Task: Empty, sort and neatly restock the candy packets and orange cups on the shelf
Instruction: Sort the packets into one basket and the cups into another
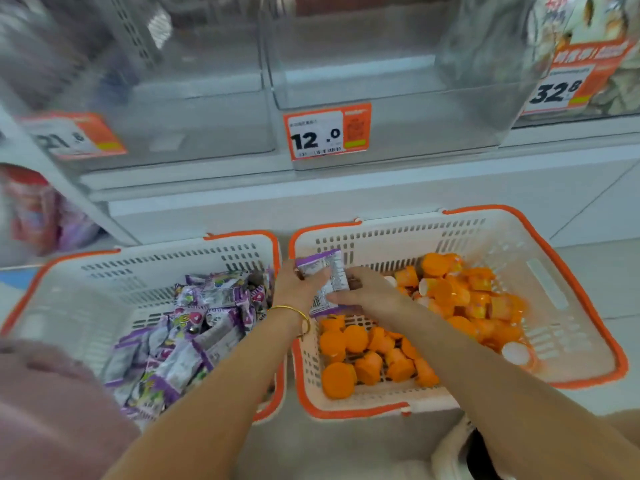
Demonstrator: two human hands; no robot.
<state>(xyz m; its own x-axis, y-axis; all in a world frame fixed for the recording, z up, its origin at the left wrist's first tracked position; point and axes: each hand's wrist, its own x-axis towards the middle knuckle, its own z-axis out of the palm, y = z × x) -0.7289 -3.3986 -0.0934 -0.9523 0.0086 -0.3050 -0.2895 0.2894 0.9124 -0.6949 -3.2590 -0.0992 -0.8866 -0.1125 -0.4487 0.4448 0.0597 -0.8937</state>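
clear shelf bins [381, 81] above; left hand [298, 289] and right hand [372, 292] pinch candy packets [327, 271] over orange cups [349, 341].

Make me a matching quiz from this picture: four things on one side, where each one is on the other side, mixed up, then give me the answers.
Things:
1. packet pile
2. orange cups
3. held packets
4. 12.0 price tag

Places:
A. on the front of the clear bin
B. in the right basket
C. in the left basket
D. gripped by the left hand and right hand

Pairs: 1-C, 2-B, 3-D, 4-A.
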